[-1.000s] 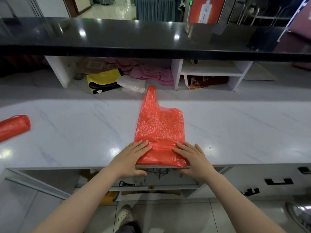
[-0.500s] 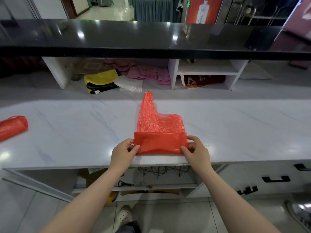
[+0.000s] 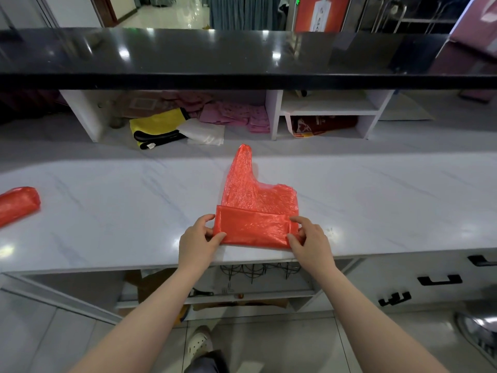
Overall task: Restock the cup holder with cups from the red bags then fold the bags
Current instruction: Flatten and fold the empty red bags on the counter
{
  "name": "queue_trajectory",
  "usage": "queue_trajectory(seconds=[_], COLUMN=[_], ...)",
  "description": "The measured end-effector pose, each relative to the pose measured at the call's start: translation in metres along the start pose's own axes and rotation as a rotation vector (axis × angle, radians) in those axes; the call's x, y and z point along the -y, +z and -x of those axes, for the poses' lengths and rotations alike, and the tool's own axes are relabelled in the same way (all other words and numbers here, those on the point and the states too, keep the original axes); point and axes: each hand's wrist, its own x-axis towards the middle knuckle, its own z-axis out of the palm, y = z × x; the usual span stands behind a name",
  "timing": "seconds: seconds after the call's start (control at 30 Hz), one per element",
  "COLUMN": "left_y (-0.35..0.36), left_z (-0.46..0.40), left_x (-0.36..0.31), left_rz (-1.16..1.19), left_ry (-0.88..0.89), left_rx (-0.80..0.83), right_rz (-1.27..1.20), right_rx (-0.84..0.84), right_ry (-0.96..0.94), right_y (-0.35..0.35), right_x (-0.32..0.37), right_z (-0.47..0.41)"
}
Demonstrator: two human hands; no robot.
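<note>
The red bag [image 3: 256,211] lies flat, long axis toward twelve o'clock, handle pointing away; left hand [image 3: 197,242] and right hand [image 3: 312,242] pinch its folded near band's ends.

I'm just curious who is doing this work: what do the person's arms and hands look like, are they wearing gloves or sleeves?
Both arms are bare up to the frame's edge: no sleeves show. The left hand and right hand wear no gloves, and no rings, watch or bracelets are visible. Fingernails look short and unpainted. Below, a pale perforated clog shows on one foot.
</note>
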Motion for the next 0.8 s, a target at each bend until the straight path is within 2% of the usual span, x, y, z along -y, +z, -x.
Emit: queue_trajectory(seconds=[0.17, 0.43, 0.53, 0.67, 0.73, 0.8], left_y=[0.000, 0.003, 0.001, 0.008, 0.016, 0.022], left_z=[-0.001, -0.002, -0.005, -0.019, -0.024, -0.028], left_x=[0.002, -0.008, -0.013, -0.022, -0.019, -0.012], left_rz=[-0.021, -0.116, -0.311, -0.680, -0.782, -0.809], left_ry=[0.027, 0.038, 0.193, 0.564, 0.613, 0.578], left_rx=[0.007, -0.066, -0.071, 0.236, 0.387, 0.494], right_rz=[-0.038, 0.085, 0.092, 0.123, 0.145, 0.150], right_rx=[0.012, 0.027, 0.040, 0.055, 0.052, 0.036], right_ry=[0.010, -0.046, -0.037, -0.037, -0.028, -0.018], right_y=[-0.003, -0.006, -0.006, -0.006, -0.004, -0.002], right_x=[0.000, 0.004, 0.006, 0.007, 0.008, 0.009], right_z=[-0.001, 0.003, 0.004, 0.004, 0.005, 0.008])
